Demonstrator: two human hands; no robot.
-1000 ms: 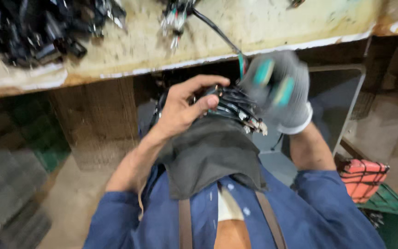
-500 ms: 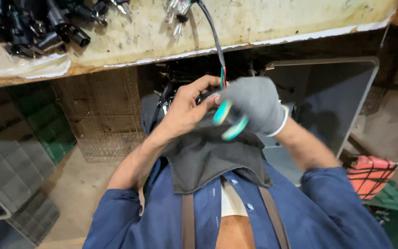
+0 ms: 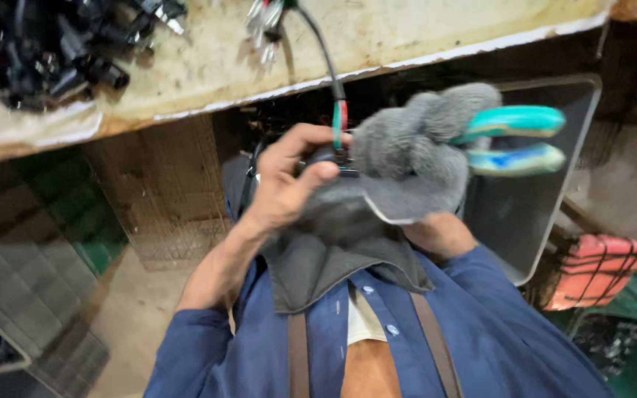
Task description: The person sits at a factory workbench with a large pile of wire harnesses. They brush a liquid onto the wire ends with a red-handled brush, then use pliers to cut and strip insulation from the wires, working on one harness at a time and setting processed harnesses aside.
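Grey glove (image 3: 414,158) on the right hand, teal-handled pliers (image 3: 514,138), black cable (image 3: 318,44) ending red and green, blue shirt (image 3: 473,332), cream stained worktop (image 3: 422,29), orange crate (image 3: 595,271).

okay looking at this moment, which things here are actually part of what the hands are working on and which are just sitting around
In use:
left hand, bare, pinching the black cable with red and green wires
right hand in a grey glove, gripping teal-handled pliers
dark grey cloth in the lap

Lying about:
heap of black connectors on the workbench
small metal plugs
orange crate
green crate
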